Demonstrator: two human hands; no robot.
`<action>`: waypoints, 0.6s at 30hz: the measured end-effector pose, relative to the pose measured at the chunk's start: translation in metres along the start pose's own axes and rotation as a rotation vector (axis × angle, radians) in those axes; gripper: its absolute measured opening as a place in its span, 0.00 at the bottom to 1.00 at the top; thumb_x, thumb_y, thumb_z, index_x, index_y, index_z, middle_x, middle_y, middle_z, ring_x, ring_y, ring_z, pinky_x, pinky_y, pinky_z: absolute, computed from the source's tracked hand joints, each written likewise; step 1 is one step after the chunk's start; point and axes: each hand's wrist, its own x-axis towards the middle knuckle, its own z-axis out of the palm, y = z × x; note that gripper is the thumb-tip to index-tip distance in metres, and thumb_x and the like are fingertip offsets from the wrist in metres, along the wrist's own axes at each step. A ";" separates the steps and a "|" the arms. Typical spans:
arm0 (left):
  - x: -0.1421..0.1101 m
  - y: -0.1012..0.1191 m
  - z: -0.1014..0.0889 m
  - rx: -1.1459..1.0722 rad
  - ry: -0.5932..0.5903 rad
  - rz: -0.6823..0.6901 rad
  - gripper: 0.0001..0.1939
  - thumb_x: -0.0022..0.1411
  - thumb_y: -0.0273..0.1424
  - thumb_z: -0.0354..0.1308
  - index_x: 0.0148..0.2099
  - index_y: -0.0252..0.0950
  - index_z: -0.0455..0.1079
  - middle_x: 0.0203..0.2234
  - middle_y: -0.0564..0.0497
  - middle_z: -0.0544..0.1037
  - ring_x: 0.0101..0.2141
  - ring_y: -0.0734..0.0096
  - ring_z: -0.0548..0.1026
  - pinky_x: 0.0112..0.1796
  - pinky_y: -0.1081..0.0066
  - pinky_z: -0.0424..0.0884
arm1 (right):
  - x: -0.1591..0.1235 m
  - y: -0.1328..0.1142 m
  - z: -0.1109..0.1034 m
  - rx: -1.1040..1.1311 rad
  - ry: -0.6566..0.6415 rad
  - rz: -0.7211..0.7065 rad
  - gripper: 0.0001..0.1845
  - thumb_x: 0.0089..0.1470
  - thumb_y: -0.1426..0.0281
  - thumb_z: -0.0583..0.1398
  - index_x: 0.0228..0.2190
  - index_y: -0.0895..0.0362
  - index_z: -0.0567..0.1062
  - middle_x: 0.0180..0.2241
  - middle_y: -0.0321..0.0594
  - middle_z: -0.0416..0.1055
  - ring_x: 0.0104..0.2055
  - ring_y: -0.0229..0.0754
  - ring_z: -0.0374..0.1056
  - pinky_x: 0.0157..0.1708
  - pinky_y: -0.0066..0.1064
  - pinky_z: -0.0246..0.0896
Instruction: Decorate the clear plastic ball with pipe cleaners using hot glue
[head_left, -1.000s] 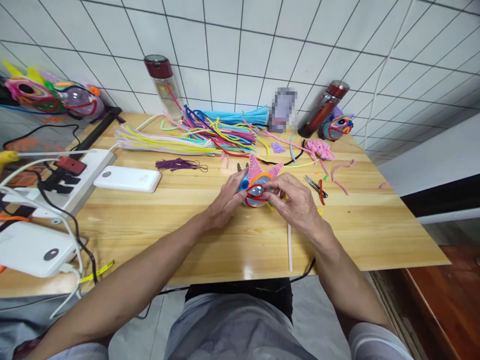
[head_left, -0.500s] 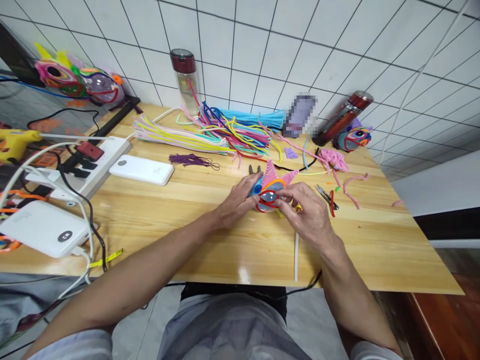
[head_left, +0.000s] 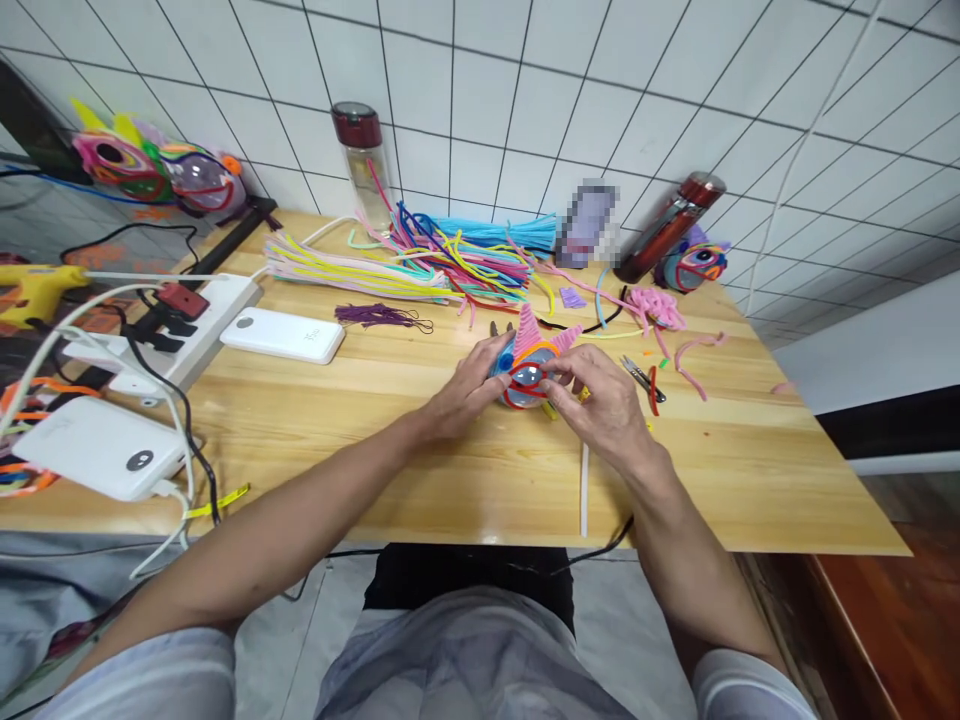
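A small pipe-cleaner fish [head_left: 529, 362], pink-finned with orange, blue and red wire round a clear ball, rests on the wooden table [head_left: 360, 440]. My left hand [head_left: 466, 388] grips its left side with curled fingers. My right hand [head_left: 606, 405] pinches the red wire at its right front. A white stick [head_left: 583, 490] lies on the table under my right wrist. Small scissors [head_left: 642, 376] and a red wire piece [head_left: 653, 388] lie just right of my right hand.
A heap of coloured pipe cleaners [head_left: 420, 265] fills the back middle. Two bottles [head_left: 363, 160] [head_left: 667, 228], a finished fish [head_left: 690, 265], pink scraps [head_left: 660, 312]. Left: power strip [head_left: 172, 335], power banks [head_left: 281, 335] [head_left: 97, 450], glue gun [head_left: 37, 285], cables.
The view has swung about a little. Both hands stay on the fish, the right fingers working the red wire; nothing was picked up or let go.
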 end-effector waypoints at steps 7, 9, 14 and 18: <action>0.001 0.003 -0.005 0.026 -0.013 0.064 0.39 0.74 0.49 0.50 0.80 0.40 0.52 0.77 0.38 0.59 0.77 0.50 0.56 0.76 0.48 0.52 | 0.001 0.001 0.001 0.011 -0.006 -0.003 0.06 0.66 0.69 0.63 0.43 0.53 0.81 0.37 0.42 0.79 0.36 0.45 0.74 0.37 0.37 0.73; 0.001 0.006 -0.004 0.048 -0.007 0.055 0.43 0.71 0.51 0.54 0.79 0.35 0.53 0.75 0.34 0.61 0.75 0.45 0.58 0.74 0.45 0.54 | 0.001 0.001 0.001 0.008 -0.023 0.002 0.06 0.66 0.70 0.63 0.43 0.53 0.81 0.37 0.42 0.79 0.36 0.46 0.74 0.37 0.37 0.73; 0.004 0.014 0.001 0.126 0.039 0.004 0.52 0.58 0.50 0.70 0.77 0.34 0.56 0.72 0.30 0.64 0.72 0.37 0.63 0.71 0.40 0.60 | 0.001 0.002 0.002 -0.015 -0.021 -0.004 0.09 0.65 0.69 0.63 0.45 0.53 0.81 0.38 0.43 0.79 0.36 0.45 0.74 0.35 0.36 0.72; 0.005 0.017 0.004 0.143 0.064 0.011 0.48 0.58 0.48 0.71 0.74 0.36 0.59 0.68 0.33 0.70 0.68 0.41 0.69 0.68 0.43 0.64 | 0.001 0.002 0.001 0.039 -0.004 -0.026 0.10 0.65 0.70 0.63 0.47 0.52 0.82 0.36 0.41 0.77 0.34 0.44 0.72 0.33 0.35 0.70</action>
